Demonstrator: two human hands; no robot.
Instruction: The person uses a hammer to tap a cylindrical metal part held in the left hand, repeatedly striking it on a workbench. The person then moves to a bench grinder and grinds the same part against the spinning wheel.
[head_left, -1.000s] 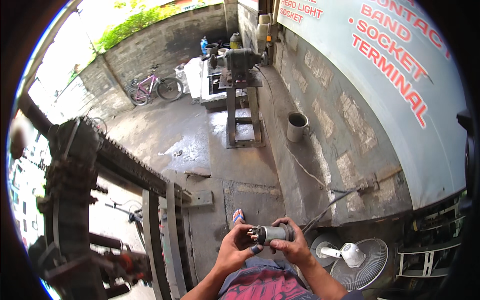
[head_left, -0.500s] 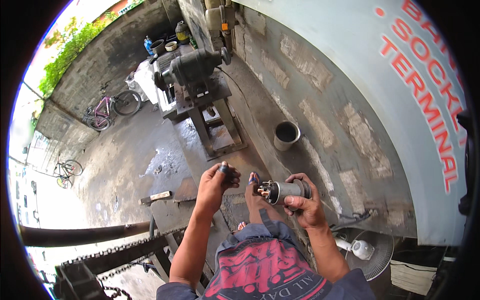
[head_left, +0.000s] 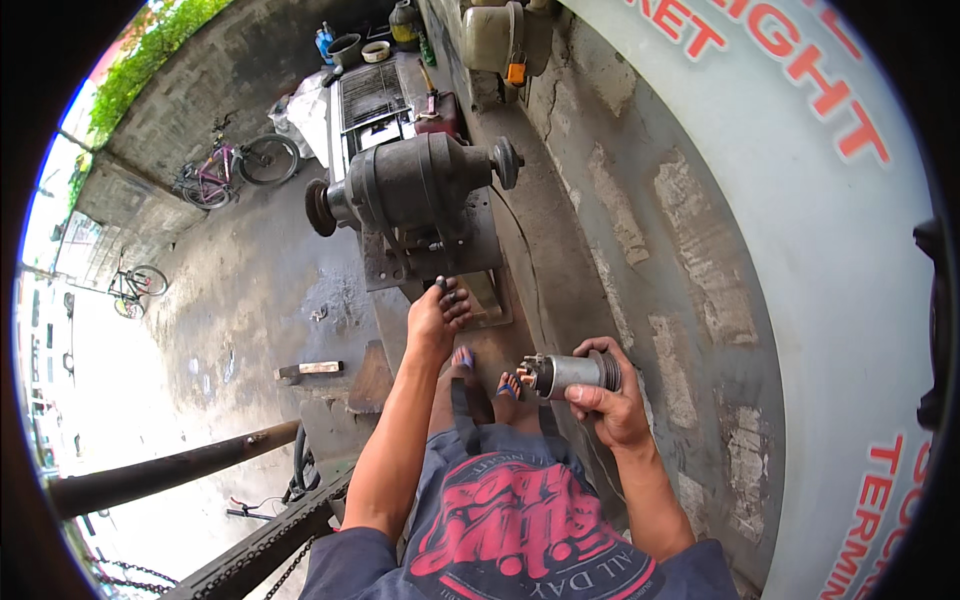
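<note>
My right hand [head_left: 612,395] is wrapped round a starter solenoid [head_left: 578,374], a silver cylinder lying level. Its dark end with copper-coloured terminals points left, and a ribbed, spring-like end sits by my fingers. My left hand [head_left: 437,318] is raised just before the bench grinder, its fingers curled and its thumb up. A small dark part [head_left: 441,285] shows between thumb and fingers; its kind is too small to make out. The bench grinder [head_left: 425,185] has a grey motor body with a wheel at each end and stands on a metal stand. Neither hand touches it.
Behind the grinder are a metal rack [head_left: 372,98] and a dark basin [head_left: 345,50]. A wall [head_left: 690,260] with a white sign runs along the right. A hammer [head_left: 310,369] lies at left, near a dark pipe [head_left: 180,468] and chain. A bicycle [head_left: 240,165] leans further off.
I have stepped forward, so the grinder looks nearer and larger. My left hand has moved up toward it with the small dark part. The solenoid stays in my right hand.
</note>
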